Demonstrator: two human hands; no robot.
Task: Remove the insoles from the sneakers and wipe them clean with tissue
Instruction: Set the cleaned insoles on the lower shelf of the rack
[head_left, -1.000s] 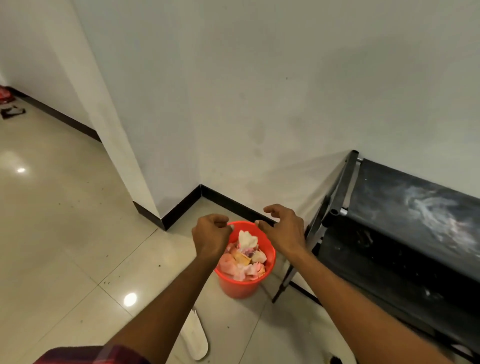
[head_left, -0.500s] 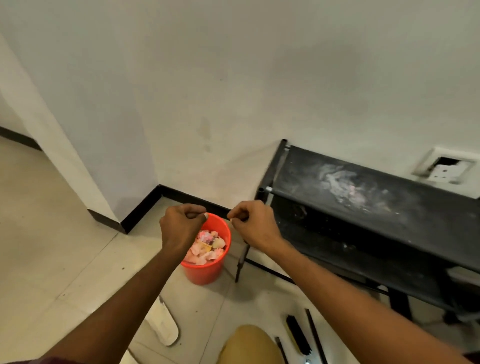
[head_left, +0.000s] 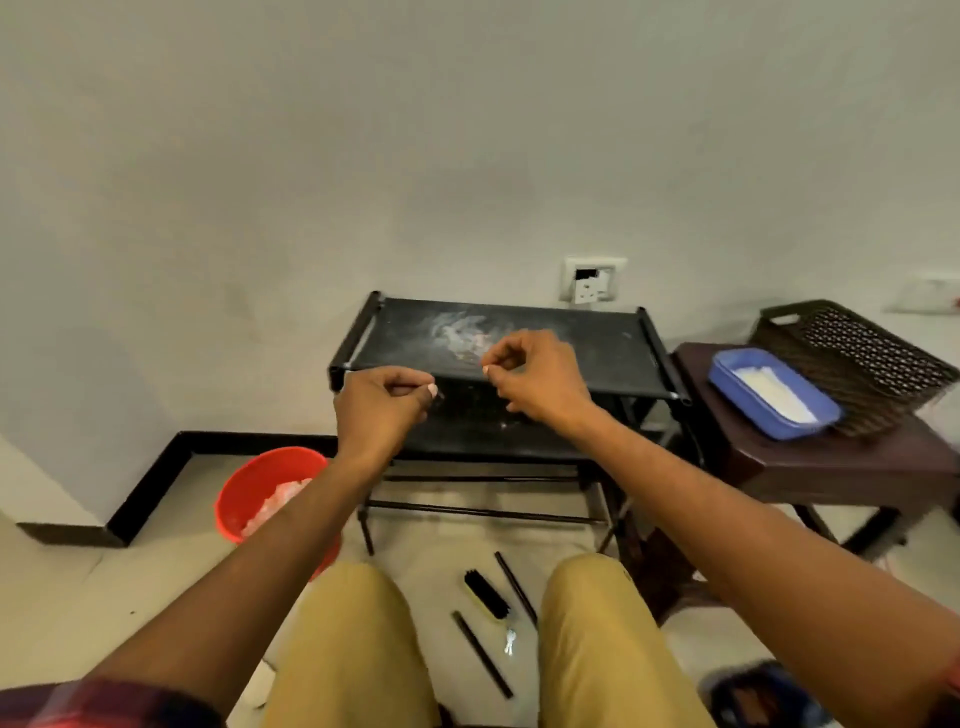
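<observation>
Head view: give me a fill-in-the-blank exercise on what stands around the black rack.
1. The red bucket stands on the floor to the ____ of the black rack.
2. The tray on the brown stool is coloured ____.
3. The wall socket sits ____ the rack.
4. The brush lies on the ____ in front of the rack.

Missing words: left; blue; above; floor.
</observation>
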